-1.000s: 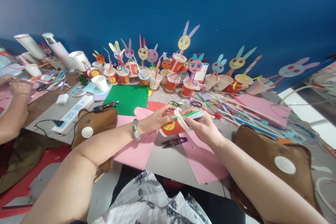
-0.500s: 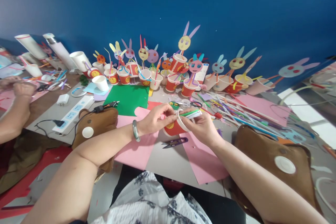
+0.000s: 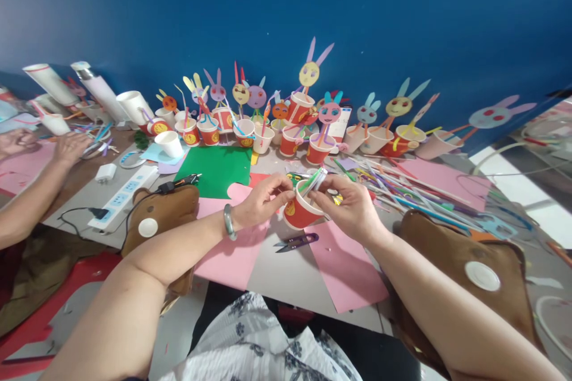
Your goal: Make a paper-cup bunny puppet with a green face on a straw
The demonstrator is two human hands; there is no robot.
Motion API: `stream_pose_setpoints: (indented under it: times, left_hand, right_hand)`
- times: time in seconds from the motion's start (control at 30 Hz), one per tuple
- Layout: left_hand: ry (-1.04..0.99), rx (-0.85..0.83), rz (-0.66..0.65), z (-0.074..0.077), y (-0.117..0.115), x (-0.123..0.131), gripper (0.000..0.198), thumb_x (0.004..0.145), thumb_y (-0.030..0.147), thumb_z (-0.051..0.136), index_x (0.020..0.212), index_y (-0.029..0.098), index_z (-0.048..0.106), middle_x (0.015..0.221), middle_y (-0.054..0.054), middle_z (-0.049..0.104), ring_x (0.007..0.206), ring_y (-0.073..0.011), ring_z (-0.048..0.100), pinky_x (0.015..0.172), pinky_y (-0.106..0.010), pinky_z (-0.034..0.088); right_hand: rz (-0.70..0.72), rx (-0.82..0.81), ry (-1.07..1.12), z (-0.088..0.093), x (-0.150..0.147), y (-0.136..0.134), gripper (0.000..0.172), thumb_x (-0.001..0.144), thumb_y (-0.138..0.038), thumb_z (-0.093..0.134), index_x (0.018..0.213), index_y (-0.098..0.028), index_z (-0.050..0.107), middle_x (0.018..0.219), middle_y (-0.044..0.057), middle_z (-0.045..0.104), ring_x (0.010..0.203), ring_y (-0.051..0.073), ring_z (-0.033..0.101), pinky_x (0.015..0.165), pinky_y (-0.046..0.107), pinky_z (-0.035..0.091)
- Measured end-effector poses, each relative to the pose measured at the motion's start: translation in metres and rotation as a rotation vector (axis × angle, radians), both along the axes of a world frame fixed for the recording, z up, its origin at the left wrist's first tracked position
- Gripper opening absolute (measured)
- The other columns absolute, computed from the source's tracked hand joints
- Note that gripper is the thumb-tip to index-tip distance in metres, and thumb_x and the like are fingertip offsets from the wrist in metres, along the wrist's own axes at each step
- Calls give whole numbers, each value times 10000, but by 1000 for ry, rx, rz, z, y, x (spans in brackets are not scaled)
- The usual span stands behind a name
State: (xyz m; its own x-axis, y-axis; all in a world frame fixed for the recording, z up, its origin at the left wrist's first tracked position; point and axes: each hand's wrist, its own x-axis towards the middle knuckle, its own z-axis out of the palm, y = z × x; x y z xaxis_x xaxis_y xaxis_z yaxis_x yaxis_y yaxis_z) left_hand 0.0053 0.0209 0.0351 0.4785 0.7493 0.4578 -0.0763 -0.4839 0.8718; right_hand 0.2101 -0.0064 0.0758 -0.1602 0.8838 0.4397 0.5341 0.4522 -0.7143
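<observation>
A red paper cup (image 3: 301,212) with a white rim stands a little tilted between my hands. Green and white strips (image 3: 315,181) stick up out of its mouth. My left hand (image 3: 268,197) pinches at the cup's left rim, thumb and finger close together. On the right side, my right hand (image 3: 348,202) is closed round the strips at the rim, its fingertips partly inside the cup. Purple-handled thread snips (image 3: 297,243) lie just below the cup, between pink paper sheets (image 3: 351,268).
Paper cups with rabbit faces (image 3: 308,74) line the blue wall. Green paper (image 3: 214,169), a power strip (image 3: 123,196) and a brown pouch (image 3: 161,220) lie left. Another brown pouch (image 3: 465,274) and loose strips (image 3: 415,196) lie right. Another person's hands (image 3: 71,146) work at far left.
The strips have turned from nearly flat to more upright in the cup. My right hand has shifted with them, and the cup stands more upright. The other person's hand has moved right.
</observation>
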Motion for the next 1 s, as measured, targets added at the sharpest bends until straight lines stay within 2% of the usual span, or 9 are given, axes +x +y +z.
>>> stream_pose_setpoints:
  times: [0.17,0.33,0.4,0.5,0.57,0.67,0.8,1.0]
  left_hand:
    - [80,294,45,1,0,-2,175,992,348,524,932,188,564,992,-60,593,938,-169,568,852,-338,479]
    - [92,436,3,-3,4,-4,111,981,308,536,968,199,556,1068,-81,605,1026,-192,592,883,-373,501]
    - [86,445,-17,-7,5,-4,195,929,344,623,1038,208,535,1095,-82,604,1042,-205,601,882,-384,514]
    - [118,357,-3,-11,4,-2,626,781,452,785,1253,218,448,1194,-111,598,1068,-240,622,896,-419,531]
    - [169,287,16,-11,3,0,788,723,502,823,1329,219,406,1245,-130,600,1092,-263,632,916,-439,533]
    - [238,269,8,-9,1,1,759,741,524,799,1332,216,436,1270,-137,615,1130,-286,633,936,-449,529]
    - [275,352,11,-12,4,-1,743,765,514,765,1361,214,438,1282,-145,620,1151,-310,633,939,-467,529]
    - [312,377,-6,-17,7,-3,759,758,528,757,1367,204,440,1276,-144,635,1145,-317,644,931,-474,539]
  right_hand:
    - [106,160,-93,3,-1,-1,108,836,-182,585,736,-208,615,653,-6,614,644,148,523,684,320,406]
    - [249,271,-145,3,1,-1,36,899,-231,641,881,-217,668,693,-15,657,660,143,544,814,365,390]
    - [282,293,-151,2,1,-1,56,927,-224,618,903,-220,669,735,-9,687,671,143,565,852,378,381]
    - [345,304,-160,-1,2,-1,91,959,-216,574,917,-226,655,812,9,720,715,154,596,876,390,378]
    - [389,304,-181,-3,2,0,89,966,-211,564,928,-227,644,871,24,732,768,167,612,879,395,376]
    - [429,300,-245,-3,3,-1,77,963,-195,572,963,-229,640,974,41,736,868,187,626,901,409,359]
    - [459,295,-321,4,3,-4,101,973,-181,555,990,-236,638,1051,46,734,922,193,629,939,422,339]
    - [435,338,-365,10,3,-6,138,1006,-208,499,950,-219,625,953,36,743,825,167,618,929,389,338]
